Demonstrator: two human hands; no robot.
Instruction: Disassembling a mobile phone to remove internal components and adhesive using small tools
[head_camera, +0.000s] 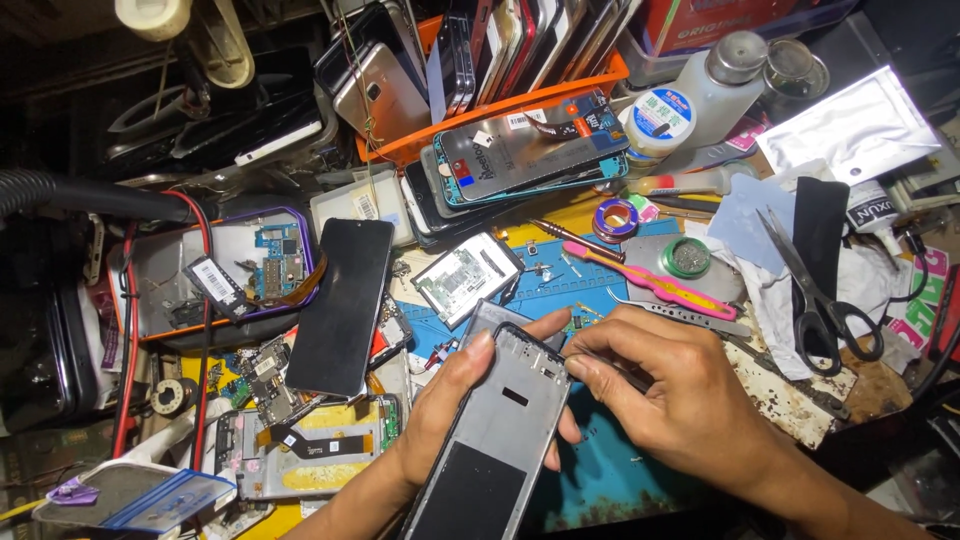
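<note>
At the far left a black hose (60, 192) runs along the edge, and red wires (128, 330) hang down beside an open phone shell with a purple rim (215, 265), which has a small blue circuit board inside. Just right of it a black phone screen (342, 305) lies tilted on loose circuit boards (268, 375). Below these there is a frame with a yellow flat cable (310, 445).

In the middle, near the lower edge, the left hand (445, 410) holds a grey phone frame (495, 430) from underneath; the thumb lies on its left edge and the fingertips show at its right edge. The frame stands tilted above the blue work mat (600, 470), with its top end pointing away from the person. The right hand (680, 385) is closed around a thin dark tool (610, 372), pinched between thumb and fingers, and the tip of the tool touches the upper right corner of the frame.

Behind the hands an orange basket (500, 105) is full of phones standing upright. Further right, pink tweezers (650, 283) lie on the mat, near a small round tin (687, 258). Black scissors (815, 290) rest on white cloth, and a white plastic bottle (715, 95) stands at the back beside a silver bag (860, 125).
</note>
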